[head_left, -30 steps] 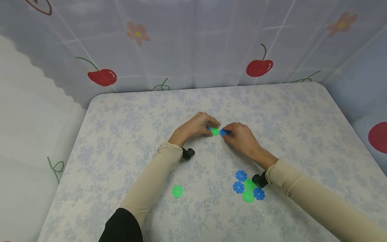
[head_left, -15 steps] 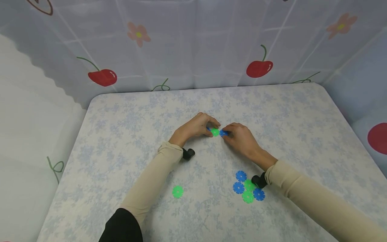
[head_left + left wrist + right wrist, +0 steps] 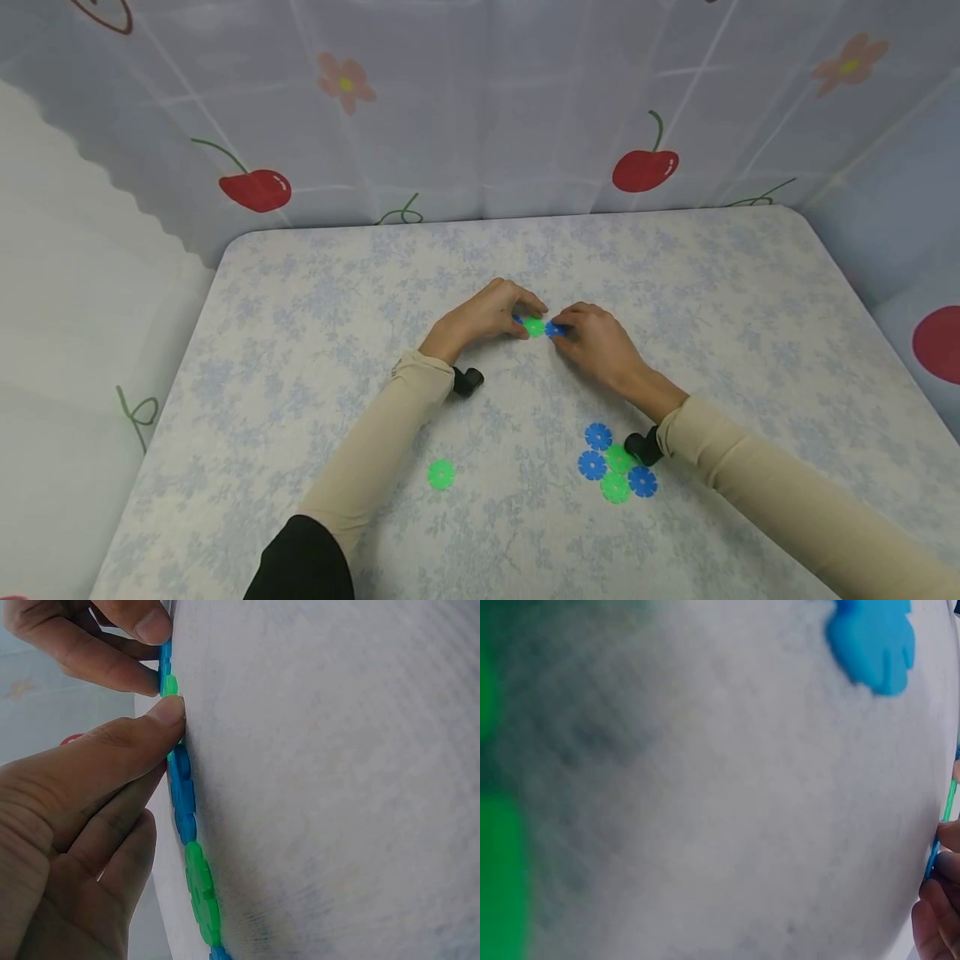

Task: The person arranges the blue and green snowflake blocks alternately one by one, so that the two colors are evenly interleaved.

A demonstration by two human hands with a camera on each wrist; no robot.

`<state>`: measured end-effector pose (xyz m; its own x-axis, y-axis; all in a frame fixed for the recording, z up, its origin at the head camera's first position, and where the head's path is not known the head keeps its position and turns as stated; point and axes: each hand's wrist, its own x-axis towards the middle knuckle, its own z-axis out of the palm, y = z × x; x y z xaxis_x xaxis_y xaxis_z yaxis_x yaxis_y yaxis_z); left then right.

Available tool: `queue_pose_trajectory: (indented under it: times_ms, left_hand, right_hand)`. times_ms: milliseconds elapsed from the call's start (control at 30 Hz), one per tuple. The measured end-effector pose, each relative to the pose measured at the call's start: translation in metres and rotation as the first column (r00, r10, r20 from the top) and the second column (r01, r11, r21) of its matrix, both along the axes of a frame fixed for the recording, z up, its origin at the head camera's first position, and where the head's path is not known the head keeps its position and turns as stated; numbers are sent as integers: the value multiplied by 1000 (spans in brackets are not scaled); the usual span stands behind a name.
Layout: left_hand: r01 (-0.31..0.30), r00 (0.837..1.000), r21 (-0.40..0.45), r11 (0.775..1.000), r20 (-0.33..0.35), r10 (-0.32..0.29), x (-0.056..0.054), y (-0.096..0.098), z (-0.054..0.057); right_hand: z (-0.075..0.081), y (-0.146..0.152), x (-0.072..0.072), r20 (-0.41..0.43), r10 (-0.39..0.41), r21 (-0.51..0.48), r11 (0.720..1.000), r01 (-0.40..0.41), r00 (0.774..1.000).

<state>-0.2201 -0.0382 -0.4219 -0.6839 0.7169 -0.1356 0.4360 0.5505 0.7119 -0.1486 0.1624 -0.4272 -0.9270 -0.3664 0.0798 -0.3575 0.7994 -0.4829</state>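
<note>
My left hand (image 3: 491,312) pinches a row of interlocking plastic discs, its thumb on a green disc (image 3: 534,327). In the left wrist view the row runs on below the thumb, with a blue disc (image 3: 182,795), a green disc (image 3: 201,892) and a bit of another blue one. My right hand (image 3: 600,342) pinches a blue disc (image 3: 554,329) edge to edge with that green one. From the right wrist its fingers (image 3: 937,915) show at the far right edge, on the blue disc (image 3: 932,859). The left hand hides much of the row in the head view.
Near my right forearm lies a cluster of blue discs (image 3: 592,465) and green discs (image 3: 616,488). A single green disc (image 3: 441,474) lies by my left forearm. The table (image 3: 337,283) has a flowered cloth, and a printed curtain (image 3: 480,108) hangs behind it.
</note>
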Motion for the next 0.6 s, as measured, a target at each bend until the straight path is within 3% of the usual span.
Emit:
queue_pose_trajectory:
  times_ms: [600]
  left_hand:
    - [4,1000,14,1000,2,-4,0,-1,0]
  right_hand:
    - [1,-2,0,7,-21,13,1000,21,1000]
